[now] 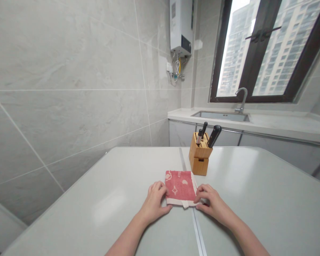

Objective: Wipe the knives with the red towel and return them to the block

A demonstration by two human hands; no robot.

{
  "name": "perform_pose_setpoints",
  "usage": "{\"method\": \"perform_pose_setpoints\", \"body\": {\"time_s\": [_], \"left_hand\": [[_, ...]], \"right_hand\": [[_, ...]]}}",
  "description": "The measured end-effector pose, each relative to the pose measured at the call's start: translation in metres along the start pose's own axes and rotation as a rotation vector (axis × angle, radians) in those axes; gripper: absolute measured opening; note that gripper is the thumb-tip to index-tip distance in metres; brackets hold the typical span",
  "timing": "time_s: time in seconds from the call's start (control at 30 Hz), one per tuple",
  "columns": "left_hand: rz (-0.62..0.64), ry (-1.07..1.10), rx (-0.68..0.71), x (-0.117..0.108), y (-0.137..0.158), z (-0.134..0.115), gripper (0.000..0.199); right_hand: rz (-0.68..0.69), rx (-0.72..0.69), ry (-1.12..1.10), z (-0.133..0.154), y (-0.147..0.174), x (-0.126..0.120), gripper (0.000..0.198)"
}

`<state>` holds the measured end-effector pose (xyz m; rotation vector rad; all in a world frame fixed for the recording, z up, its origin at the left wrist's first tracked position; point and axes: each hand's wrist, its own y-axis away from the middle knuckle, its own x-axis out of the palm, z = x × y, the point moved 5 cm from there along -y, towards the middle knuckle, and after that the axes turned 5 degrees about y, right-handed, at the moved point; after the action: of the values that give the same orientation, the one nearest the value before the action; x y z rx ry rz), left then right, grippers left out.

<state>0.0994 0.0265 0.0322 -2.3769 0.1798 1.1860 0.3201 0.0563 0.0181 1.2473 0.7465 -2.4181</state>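
A folded red towel (180,185) with white patterns and a white border lies on the table in front of me. A small white tab sticks out from its near edge. My left hand (158,200) is at the towel's left side, its curled fingers on the edge and its thumb at the near left corner. My right hand (209,201) grips the near right corner between thumb and fingers. The fingertips partly hide both side edges.
Just behind the towel stands a wooden knife block (200,161) with black-handled knives. A pale table (109,213) with a lengthwise seam spreads beneath. Farther back are a counter with a sink (221,115), a tap (242,99), a window and a wall-mounted water heater (180,26).
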Motion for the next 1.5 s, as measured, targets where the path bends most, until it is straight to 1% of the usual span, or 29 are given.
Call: {"method": "perform_pose_setpoints", "body": {"time_s": [0.2, 0.33, 0.43, 0.53, 0.77, 1.0, 1.2, 1.37, 1.5], "left_hand": [[-0.001, 0.019, 0.019, 0.001, 0.000, -0.001, 0.024], [-0.006, 0.033, 0.023, 0.000, 0.000, -0.003, 0.022], [-0.020, 0.032, 0.016, -0.001, 0.000, -0.003, 0.027], [-0.045, 0.015, -0.001, 0.001, 0.000, -0.001, 0.031], [-0.065, 0.003, -0.014, 0.010, 0.000, 0.000, 0.019], [-0.068, 0.011, 0.012, 0.008, -0.001, -0.002, 0.016], [-0.053, 0.000, 0.043, 0.007, 0.000, -0.002, 0.016], [-0.027, 0.019, 0.070, 0.006, 0.000, -0.003, 0.012], [-0.022, 0.036, 0.085, 0.004, 0.001, -0.004, 0.013]], "right_hand": [[-0.033, -0.003, -0.039, 0.005, -0.001, -0.007, 0.009], [-0.115, -0.002, -0.070, 0.009, -0.001, -0.016, 0.013], [-0.175, -0.008, -0.064, 0.009, -0.001, -0.018, 0.014], [-0.200, -0.016, -0.051, 0.009, -0.002, -0.015, 0.015], [-0.237, -0.015, -0.026, 0.008, -0.001, -0.016, 0.014], [-0.204, -0.018, 0.034, 0.008, -0.001, -0.018, 0.014], [-0.093, 0.003, 0.050, 0.007, 0.000, -0.016, 0.013], [-0.004, 0.045, 0.031, 0.002, 0.002, -0.013, 0.008], [0.020, 0.059, 0.021, 0.000, 0.003, -0.010, 0.007]]}}
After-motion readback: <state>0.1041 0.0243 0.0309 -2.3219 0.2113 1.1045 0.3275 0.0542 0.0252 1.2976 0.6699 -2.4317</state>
